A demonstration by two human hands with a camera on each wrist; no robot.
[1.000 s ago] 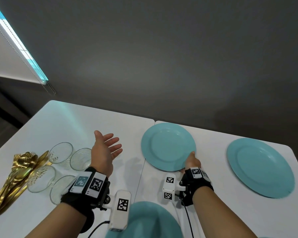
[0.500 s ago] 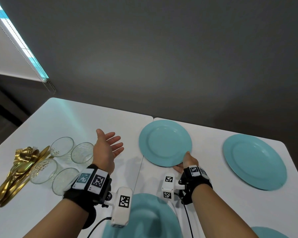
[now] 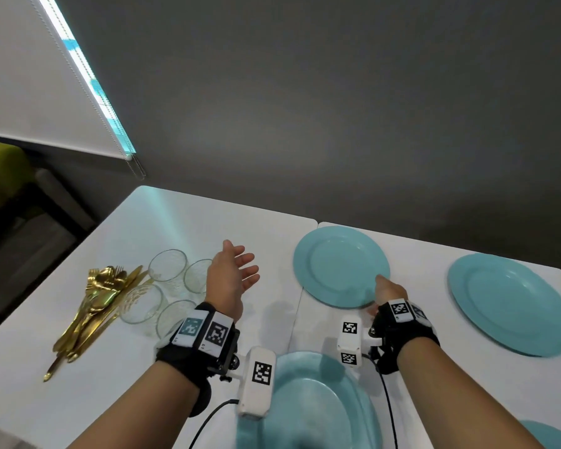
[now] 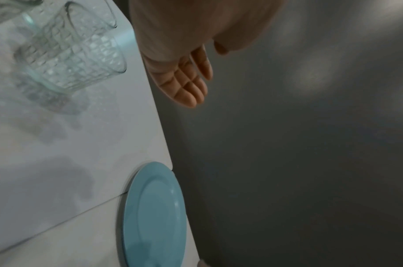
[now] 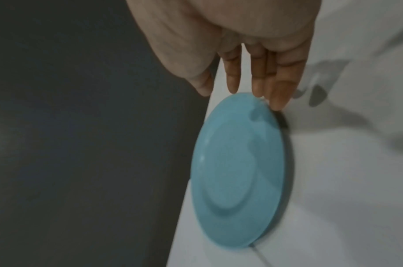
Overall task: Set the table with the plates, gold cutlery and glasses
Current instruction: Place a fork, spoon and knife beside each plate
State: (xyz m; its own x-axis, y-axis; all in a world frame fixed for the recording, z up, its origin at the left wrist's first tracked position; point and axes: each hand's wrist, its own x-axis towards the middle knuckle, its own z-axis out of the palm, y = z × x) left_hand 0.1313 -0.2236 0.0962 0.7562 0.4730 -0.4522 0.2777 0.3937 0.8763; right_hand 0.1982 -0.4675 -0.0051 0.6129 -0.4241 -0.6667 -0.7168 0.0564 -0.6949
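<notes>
In the head view, several teal plates lie on the white table (image 3: 182,228): one at the far middle (image 3: 340,265), one at the right (image 3: 509,303), and one near me (image 3: 311,400). My right hand (image 3: 387,291) is at the near rim of the middle plate (image 5: 236,162). Its straight fingers (image 5: 264,75) touch that rim, and the plate lies flat. My left hand (image 3: 235,275) hovers open and empty, palm turned inward, just right of the clear glasses (image 3: 167,265). Its fingers (image 4: 186,84) are spread beside a ribbed glass (image 4: 70,54). A pile of gold cutlery (image 3: 98,306) lies at the left.
A sliver of another teal plate (image 3: 551,435) shows at the bottom right. The table is two white tops joined by a seam (image 3: 300,306). A dark grey wall runs along its far edge. At the far left are a window blind and a dark chair.
The head view has shifted a little. My right hand stays at the middle plate's near rim, and my left hand remains open beside the glasses.
</notes>
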